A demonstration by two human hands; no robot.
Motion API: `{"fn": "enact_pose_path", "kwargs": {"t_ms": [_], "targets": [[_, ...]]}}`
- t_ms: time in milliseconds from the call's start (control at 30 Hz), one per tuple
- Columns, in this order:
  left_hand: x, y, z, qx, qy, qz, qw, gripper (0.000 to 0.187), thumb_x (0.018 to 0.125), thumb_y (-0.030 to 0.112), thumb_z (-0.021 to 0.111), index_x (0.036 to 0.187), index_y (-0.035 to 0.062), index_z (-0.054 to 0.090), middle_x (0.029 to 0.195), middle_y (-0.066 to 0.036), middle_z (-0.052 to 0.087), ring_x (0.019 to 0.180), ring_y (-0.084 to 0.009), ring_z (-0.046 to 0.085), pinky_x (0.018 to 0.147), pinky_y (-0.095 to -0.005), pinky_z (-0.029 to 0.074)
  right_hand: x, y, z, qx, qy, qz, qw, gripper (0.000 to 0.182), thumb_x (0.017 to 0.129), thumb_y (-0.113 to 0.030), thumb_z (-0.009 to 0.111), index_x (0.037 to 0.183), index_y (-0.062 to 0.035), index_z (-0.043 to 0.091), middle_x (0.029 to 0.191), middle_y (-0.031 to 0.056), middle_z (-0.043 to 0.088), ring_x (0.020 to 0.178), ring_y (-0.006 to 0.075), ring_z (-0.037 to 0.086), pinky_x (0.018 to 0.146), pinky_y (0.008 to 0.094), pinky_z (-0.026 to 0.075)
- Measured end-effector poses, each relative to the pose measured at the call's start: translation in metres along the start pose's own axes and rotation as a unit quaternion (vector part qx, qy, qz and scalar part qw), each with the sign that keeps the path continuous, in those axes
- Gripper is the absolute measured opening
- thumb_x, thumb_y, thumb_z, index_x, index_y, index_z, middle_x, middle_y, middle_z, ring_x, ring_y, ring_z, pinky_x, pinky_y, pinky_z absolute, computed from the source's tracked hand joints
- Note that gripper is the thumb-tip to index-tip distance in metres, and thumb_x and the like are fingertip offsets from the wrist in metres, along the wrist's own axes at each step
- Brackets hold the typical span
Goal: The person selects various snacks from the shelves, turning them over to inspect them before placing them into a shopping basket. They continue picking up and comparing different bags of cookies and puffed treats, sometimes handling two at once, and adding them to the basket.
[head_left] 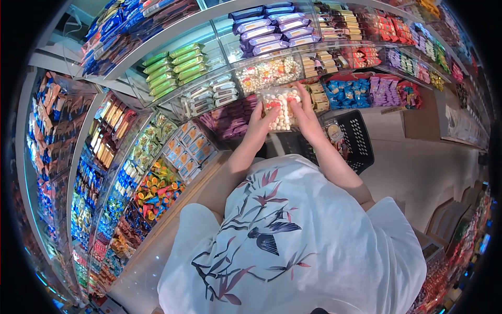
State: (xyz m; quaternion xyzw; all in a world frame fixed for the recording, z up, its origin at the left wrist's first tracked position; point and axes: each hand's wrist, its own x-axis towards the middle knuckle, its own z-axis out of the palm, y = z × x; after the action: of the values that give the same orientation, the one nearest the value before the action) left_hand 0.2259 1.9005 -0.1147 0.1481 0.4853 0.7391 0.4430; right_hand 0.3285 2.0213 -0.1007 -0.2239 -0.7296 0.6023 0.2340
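Observation:
Between both hands is a clear packet of small round cream-white balls [282,116] with red print, held up in front of the shelves. My left hand [257,125] grips its left side, thumb across the front. My right hand [307,116] holds the right side, its thumb on the front and fingers along the edge. Just beyond it, a clear shelf bin holds similar packets of white balls [269,72]. Purple-wrapped snacks [230,116] lie in the bin near my left hand, and yellowish packets [318,97] lie beside my right hand.
Below my right forearm stands a black shopping basket [360,140] with a package inside. Tiered clear bins curve around me, holding green packets [175,68], blue packets [348,94] and colourful cone-shaped sweets [158,189]. A cardboard box [421,115] sits to the right on the floor.

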Motion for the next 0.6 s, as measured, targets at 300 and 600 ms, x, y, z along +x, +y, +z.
{"fn": "enact_pose_path", "kwargs": {"t_ms": [300,600], "targets": [[-0.003,0.009,-0.018,-0.193,-0.036,-0.050,0.979,0.051,0.093,0.028,0.050,0.137,0.0074,0.035,0.130,-0.012,0.051,0.118,-0.0237,0.054,0.095,-0.0423,0.048,0.005,-0.015,-0.002,0.272,0.020,0.134,0.953,0.054,0.094,-0.017,0.055,0.141,-0.0031,0.030,0.126,0.0112,0.053,0.112,0.0141,0.053,0.095,0.0280,0.042],[-0.007,0.016,-0.031,-0.280,-0.094,-0.066,0.953,0.051,0.094,0.028,0.047,0.138,0.0066,0.034,0.134,-0.016,0.048,0.120,-0.0306,0.052,0.094,-0.0501,0.048,0.011,-0.033,-0.001,0.372,0.008,0.214,0.903,0.039,0.097,-0.023,0.050,0.131,-0.0044,0.045,0.119,0.0069,0.059,0.104,0.0138,0.061,0.083,0.0278,0.051]]}}
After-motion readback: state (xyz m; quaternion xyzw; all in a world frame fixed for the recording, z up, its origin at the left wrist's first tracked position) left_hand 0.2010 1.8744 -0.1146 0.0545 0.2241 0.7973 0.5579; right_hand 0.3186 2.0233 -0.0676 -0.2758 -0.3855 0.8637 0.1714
